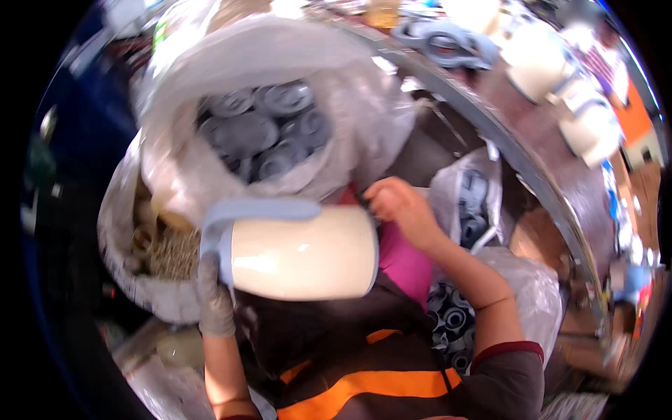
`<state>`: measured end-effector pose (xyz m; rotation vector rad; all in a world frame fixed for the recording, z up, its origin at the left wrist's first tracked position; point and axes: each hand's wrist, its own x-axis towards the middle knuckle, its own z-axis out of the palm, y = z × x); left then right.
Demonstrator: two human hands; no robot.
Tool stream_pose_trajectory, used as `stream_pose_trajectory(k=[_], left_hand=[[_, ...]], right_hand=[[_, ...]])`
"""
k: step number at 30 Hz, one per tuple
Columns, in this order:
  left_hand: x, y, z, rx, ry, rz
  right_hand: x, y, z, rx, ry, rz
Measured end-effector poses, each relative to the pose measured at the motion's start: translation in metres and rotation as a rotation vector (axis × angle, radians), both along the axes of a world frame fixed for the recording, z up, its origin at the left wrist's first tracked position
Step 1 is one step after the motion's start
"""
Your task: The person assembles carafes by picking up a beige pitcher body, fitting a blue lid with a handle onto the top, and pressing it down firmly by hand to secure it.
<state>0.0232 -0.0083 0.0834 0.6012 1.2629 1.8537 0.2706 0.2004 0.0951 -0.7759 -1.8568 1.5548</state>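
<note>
A cream-coloured jug (304, 255) with a grey-blue handle (269, 208) and rim lies on its side across my lap, its handle turned away from me. My left hand (215, 294), in a pale glove, grips the grey-blue rim at its left end. Beside the jug's right end, my bare right hand (397, 208) is closed in a pinch. Something small and dark shows at its fingertips, too blurred to name. Beyond the jug, a large whitish plastic bag (364, 115) stands open with several round grey parts (245, 133) inside.
At the left, a sack (115, 255) holds tan, grainy-looking material. Bags with grey parts (474, 189) and dark ring-shaped parts (451, 318) sit at my right. A metal-edged table (518, 150) curves along the right, bearing cream jugs (591, 129) and grey-blue parts (448, 43).
</note>
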Motion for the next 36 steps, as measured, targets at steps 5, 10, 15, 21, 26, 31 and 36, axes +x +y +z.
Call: stream_pose_trajectory(k=[5,10,15,21,26,31,36], left_hand=[[0.024,0.044,0.004,-0.105,0.432,-0.259],[0.035,0.072,0.012,-0.028,0.416,0.002],[0.028,0.056,-0.024,-0.183,0.459,-0.313],[0.028,0.036,-0.039,-0.223,0.443,-0.199],[-0.013,0.008,-0.054,-0.394,0.519,0.025],[-0.184,-0.144,-0.137,-0.615,0.978,0.457],[-0.209,-0.33,-0.204,-1.707,0.887,0.814]], right_hand=[[0.018,-0.042,0.044,-0.296,-0.171,0.436],[0.082,-0.027,0.08,0.038,0.188,-0.521],[0.129,0.055,0.13,0.632,0.623,-0.793],[0.172,0.157,0.116,0.694,0.453,-0.97],[0.222,0.22,0.103,0.592,-0.069,-1.2],[0.159,0.146,0.071,0.654,0.045,-1.034],[0.099,0.069,0.012,0.7,-0.075,-0.679]])
